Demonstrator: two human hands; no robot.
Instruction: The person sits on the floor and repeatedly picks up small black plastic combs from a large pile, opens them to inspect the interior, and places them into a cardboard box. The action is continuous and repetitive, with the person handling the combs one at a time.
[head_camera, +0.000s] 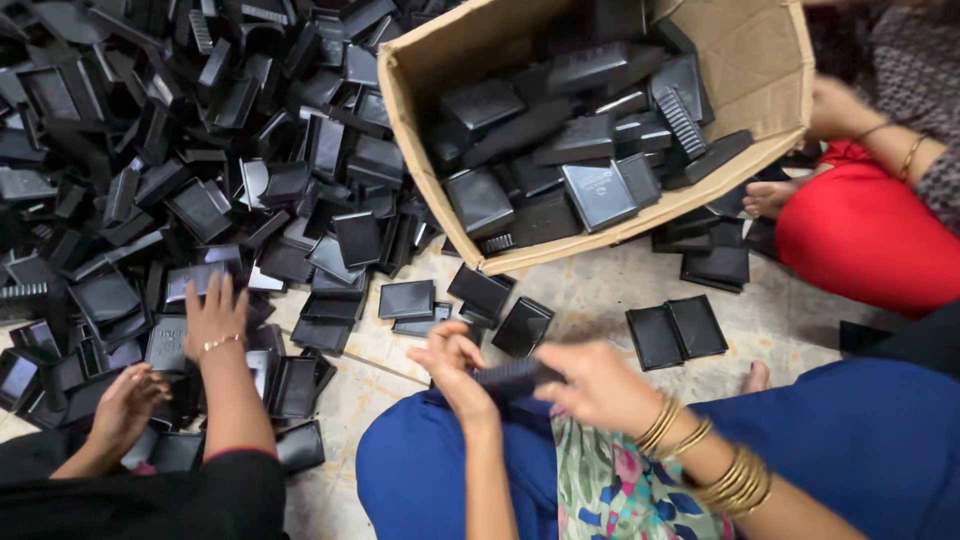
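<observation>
Left hand (455, 362) and right hand (597, 385) both clamped on one ribbed black plastic piece (515, 377) — held between them over the lap in blue cloth (420, 470), motion-blurred. Cardboard box (440, 50) just ahead on the tiled floor (600, 295), part-filled with like black pieces; big loose heap of black parts (150, 130) off to the left. Co-worker's hands (212, 318) flat on that heap — another person's hand (835, 105) at the box's far-right wall.
</observation>
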